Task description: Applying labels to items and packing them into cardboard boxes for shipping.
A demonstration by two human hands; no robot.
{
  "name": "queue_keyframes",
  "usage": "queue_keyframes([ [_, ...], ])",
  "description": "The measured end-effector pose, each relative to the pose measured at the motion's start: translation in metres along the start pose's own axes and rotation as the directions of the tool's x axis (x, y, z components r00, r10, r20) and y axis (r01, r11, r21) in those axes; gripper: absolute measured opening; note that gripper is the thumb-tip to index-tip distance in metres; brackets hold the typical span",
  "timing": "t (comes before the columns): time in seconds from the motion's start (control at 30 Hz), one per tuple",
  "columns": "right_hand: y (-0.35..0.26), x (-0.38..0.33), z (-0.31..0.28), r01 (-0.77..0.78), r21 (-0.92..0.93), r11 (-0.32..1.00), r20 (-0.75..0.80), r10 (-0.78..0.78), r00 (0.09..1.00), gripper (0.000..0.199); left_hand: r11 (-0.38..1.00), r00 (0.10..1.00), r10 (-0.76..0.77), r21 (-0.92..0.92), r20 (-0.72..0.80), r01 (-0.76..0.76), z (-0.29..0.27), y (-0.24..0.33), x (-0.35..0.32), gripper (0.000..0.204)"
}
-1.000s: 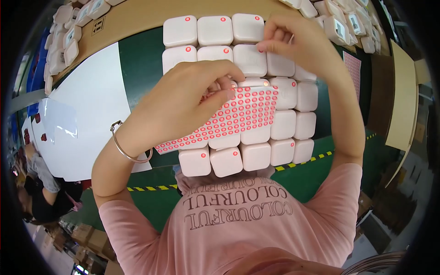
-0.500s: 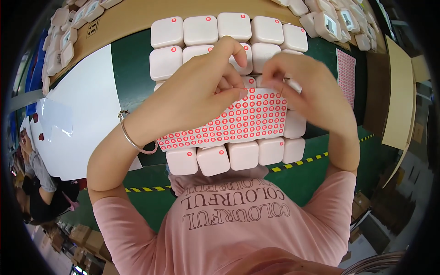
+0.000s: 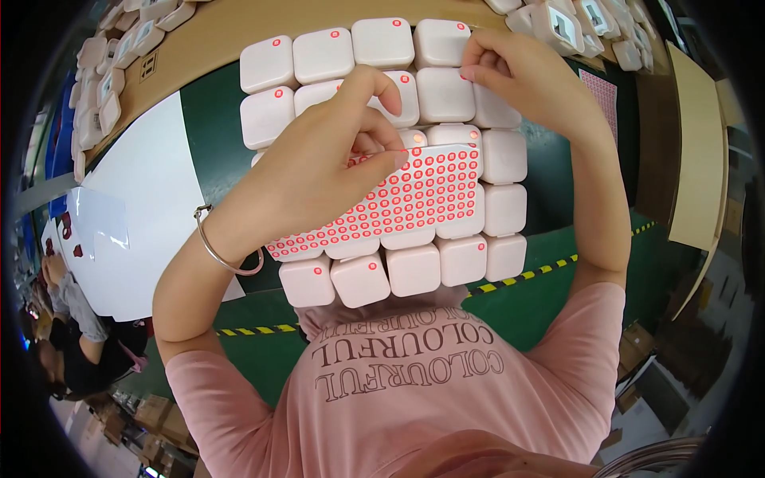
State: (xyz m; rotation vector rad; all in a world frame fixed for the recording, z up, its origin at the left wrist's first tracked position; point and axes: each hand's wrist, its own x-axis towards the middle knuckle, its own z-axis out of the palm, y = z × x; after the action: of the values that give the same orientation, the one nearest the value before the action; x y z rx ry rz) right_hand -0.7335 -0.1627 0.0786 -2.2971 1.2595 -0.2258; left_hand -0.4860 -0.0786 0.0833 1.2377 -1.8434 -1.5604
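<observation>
My left hand (image 3: 335, 163) pinches the upper edge of a white sheet of round red stickers (image 3: 430, 195) between thumb and fingers. The sheet slants over the middle of several rows of pale, rounded square boxes (image 3: 414, 269). Farther off to the right, my right hand (image 3: 526, 80) is closed, thumb against forefinger. A bit of a small red sticker (image 3: 464, 77) shows at those fingertips, by the upper right corner of a box (image 3: 444, 99) in the second row from the back. Many boxes carry one red sticker at that same corner; others look bare.
A green table (image 3: 219, 135) lies under the boxes. White paper (image 3: 143, 215) covers its left side. More boxes (image 3: 558, 24) are heaped at both back corners, and another sticker sheet (image 3: 599, 99) lies at right. A co-worker's sleeve (image 3: 76, 307) shows far left.
My right hand has gone from the sheet's upper right edge to the back rows, with a red sticker at its fingertips. My left hand and the sheet have shifted slightly left.
</observation>
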Motion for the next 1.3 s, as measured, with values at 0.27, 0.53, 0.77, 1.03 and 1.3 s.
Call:
queue_keyframes([
  [0.27,-0.032,-0.038,0.003,0.146,0.43,0.891,0.052,-0.186,0.981,0.017,0.981,0.998,0.011,-0.194,0.06,0.001,0.011,0.003,0.002,0.034],
  [0.53,-0.051,-0.093,-0.001,-0.037,0.424,0.905,0.101,-0.007,0.995,0.017,0.995,0.988,0.047,0.084,0.146,-0.059,0.027,0.015,-0.015,0.02],
  [0.77,-0.064,-0.127,-0.002,0.09,0.327,0.941,-0.033,-0.084,0.996,0.012,0.977,0.984,0.135,0.151,0.119,-0.152,0.042,0.018,-0.032,0.018],
  [1.03,-0.072,-0.146,0.0,0.189,0.13,0.973,0.008,-0.191,0.981,0.013,0.995,0.989,0.042,-0.097,0.141,-0.029,0.064,0.009,-0.047,0.017],
  [1.3,-0.04,-0.113,0.016,-0.023,0.245,0.969,0.074,0.005,0.997,0.006,0.961,0.985,0.128,0.232,0.12,-0.153,0.068,0.005,-0.058,0.012],
])
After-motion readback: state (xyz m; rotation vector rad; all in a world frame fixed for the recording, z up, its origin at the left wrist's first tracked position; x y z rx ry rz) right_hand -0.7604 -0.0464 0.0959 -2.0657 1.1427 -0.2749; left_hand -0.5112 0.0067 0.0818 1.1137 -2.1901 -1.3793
